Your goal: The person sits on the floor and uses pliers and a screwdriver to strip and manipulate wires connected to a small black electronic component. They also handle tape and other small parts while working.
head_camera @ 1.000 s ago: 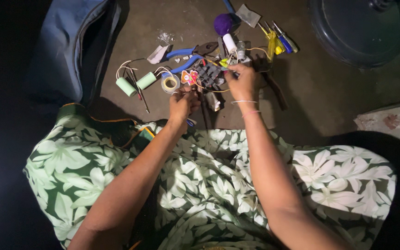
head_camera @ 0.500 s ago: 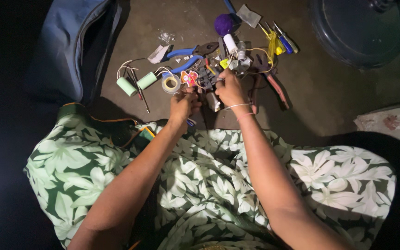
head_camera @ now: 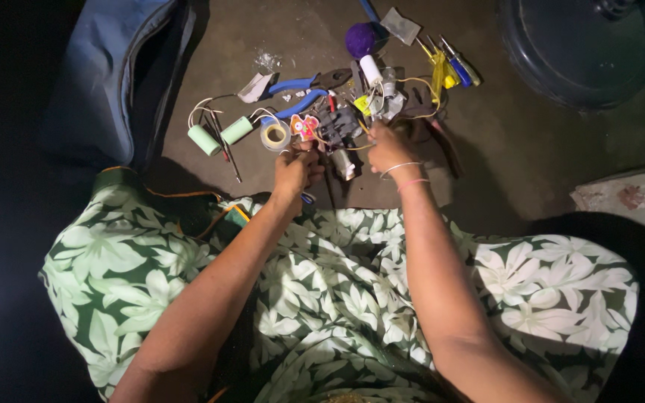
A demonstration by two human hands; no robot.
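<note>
Dim concrete floor, tools scattered. Nearest: left hand, fingers curled together at the red-yellow part, 12 o'clock of lap. Right hand has slid left/back in 1 s, now pinching yellow wire; wire runs toward 1 o'clock. Farther: blue pliers, long axis 9–3.

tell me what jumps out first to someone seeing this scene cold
The eye lands on the lit cluster of small parts and tools on the floor at top centre, where the left hand and right hand work among wires and a dark component. Blue-handled pliers and two pale green cylinders lie to the left of it. Below, a green floral-print garment fills the lower frame.
</note>
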